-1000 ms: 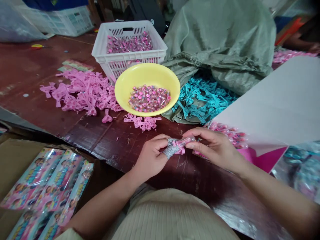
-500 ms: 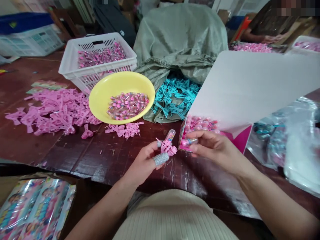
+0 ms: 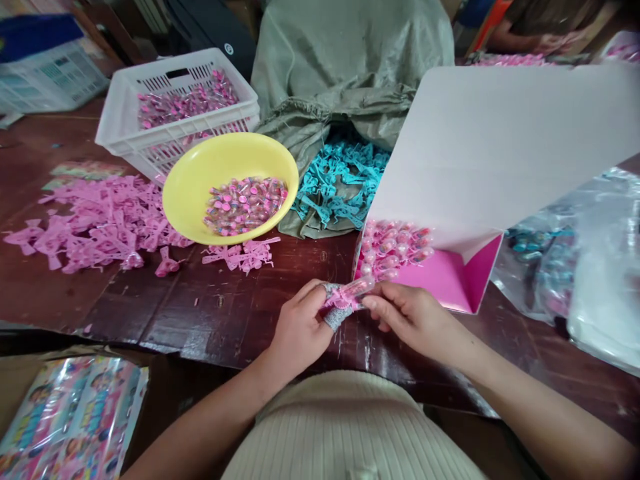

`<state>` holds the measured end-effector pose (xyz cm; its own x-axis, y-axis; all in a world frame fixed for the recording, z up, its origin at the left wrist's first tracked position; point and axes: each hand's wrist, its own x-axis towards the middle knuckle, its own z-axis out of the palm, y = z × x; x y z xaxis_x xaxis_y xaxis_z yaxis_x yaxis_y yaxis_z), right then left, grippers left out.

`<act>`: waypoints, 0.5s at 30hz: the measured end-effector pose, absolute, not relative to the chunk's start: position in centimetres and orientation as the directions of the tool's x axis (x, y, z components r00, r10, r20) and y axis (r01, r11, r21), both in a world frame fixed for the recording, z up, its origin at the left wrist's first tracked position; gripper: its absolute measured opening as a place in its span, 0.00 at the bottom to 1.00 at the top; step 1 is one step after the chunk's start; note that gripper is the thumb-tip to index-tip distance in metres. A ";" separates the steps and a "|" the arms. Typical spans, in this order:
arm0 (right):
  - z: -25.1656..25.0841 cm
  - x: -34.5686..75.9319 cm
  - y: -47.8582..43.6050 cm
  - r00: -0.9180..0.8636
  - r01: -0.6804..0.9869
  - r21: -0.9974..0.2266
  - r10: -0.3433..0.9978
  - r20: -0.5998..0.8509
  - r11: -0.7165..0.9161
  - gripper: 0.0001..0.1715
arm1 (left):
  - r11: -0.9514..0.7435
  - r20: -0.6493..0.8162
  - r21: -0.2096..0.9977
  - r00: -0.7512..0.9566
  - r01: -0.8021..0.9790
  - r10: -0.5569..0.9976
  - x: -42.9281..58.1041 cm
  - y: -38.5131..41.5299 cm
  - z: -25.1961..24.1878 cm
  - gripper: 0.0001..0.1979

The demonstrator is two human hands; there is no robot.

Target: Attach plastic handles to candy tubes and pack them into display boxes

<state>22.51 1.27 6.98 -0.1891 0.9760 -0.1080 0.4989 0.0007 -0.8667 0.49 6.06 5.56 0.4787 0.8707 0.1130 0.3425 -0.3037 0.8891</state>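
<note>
My left hand [image 3: 305,327], with grey tape around its thumb and a finger, is closed on a pink plastic toy part [image 3: 336,298]. A clear tube [image 3: 359,287] with small coloured contents sticks out of that part towards the right. My right hand [image 3: 413,320] meets it there, fingertips pinched at the tube's end; its fingers partly cover what they grip. Just beyond, an open carton [image 3: 463,277] with a pink inside holds rows of pink toys with clear tubes [image 3: 393,247].
A yellow bowl [image 3: 230,150] of capped tubes stands before a white crate [image 3: 175,127] of more tubes. Pink parts [image 3: 100,223] lie left, turquoise parts [image 3: 340,180] in a grey-green sack [image 3: 350,53]. Plastic bags [image 3: 600,280] lie right. Another person's hands [image 3: 555,43] work far right.
My right hand has come left from the carton's front edge, bringing a clear tube to the pink part. My left hand has turned the part so its tube points right. The view has shifted slightly.
</note>
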 end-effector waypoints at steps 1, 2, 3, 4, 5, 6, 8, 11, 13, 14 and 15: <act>7.0 22.6 0.9 -0.185 0.475 -0.879 0.973 -0.140 -0.036 0.18 | -0.233 0.042 0.915 0.496 0.329 0.868 0.5 6.2 5.6 0.06; 7.1 22.7 0.6 -0.190 0.454 -0.890 0.970 -0.150 -0.048 0.19 | -0.150 -0.032 0.941 0.519 0.305 0.854 0.6 6.3 5.7 0.06; 7.3 22.8 0.4 -0.197 0.444 -0.895 0.971 -0.135 -0.034 0.22 | -0.069 -0.098 0.958 0.545 0.278 0.832 0.6 6.5 5.7 0.07; 7.5 22.9 0.1 -0.198 0.449 -0.894 0.975 -0.100 -0.001 0.25 | -0.007 -0.143 0.967 0.565 0.255 0.813 0.7 6.6 5.8 0.08; 7.7 23.1 -0.1 -0.190 0.467 -0.884 0.980 -0.063 0.033 0.25 | 0.031 -0.169 0.970 0.578 0.240 0.798 0.7 6.7 5.8 0.09; 7.9 23.3 -0.4 -0.175 0.495 -0.867 0.984 -0.040 0.053 0.20 | 0.048 -0.178 0.972 0.588 0.231 0.789 0.8 6.7 5.8 0.09; 8.1 24.0 -0.8 -0.150 0.546 -0.837 0.987 -0.052 0.039 0.17 | 0.048 -0.175 0.974 0.605 0.221 0.777 1.2 6.7 5.9 0.10; 8.4 25.8 -1.7 -0.104 0.595 -0.802 0.994 -0.008 0.056 0.23 | 0.137 -0.252 0.966 0.683 0.219 0.685 2.1 6.4 6.1 0.08; 8.8 27.1 -2.4 -0.110 0.646 -0.742 0.984 0.141 0.178 0.26 | 0.298 -0.390 0.918 0.744 0.263 0.543 3.0 6.1 6.4 0.09; 9.1 27.7 -2.6 -0.152 0.663 -0.705 0.968 0.201 0.250 0.36 | 0.370 -0.450 0.880 0.766 0.296 0.458 3.5 5.9 6.5 0.10; 9.3 28.1 -2.8 -0.227 0.661 -0.677 0.947 0.229 0.322 0.41 | 0.418 -0.488 0.849 0.784 0.324 0.384 4.0 5.7 6.6 0.11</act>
<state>28.10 -2.83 9.35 -0.2266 0.9466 0.2294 0.6613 0.3225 -0.6772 3.96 5.74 6.64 0.7841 0.3836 -0.4879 0.3240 0.4175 0.8489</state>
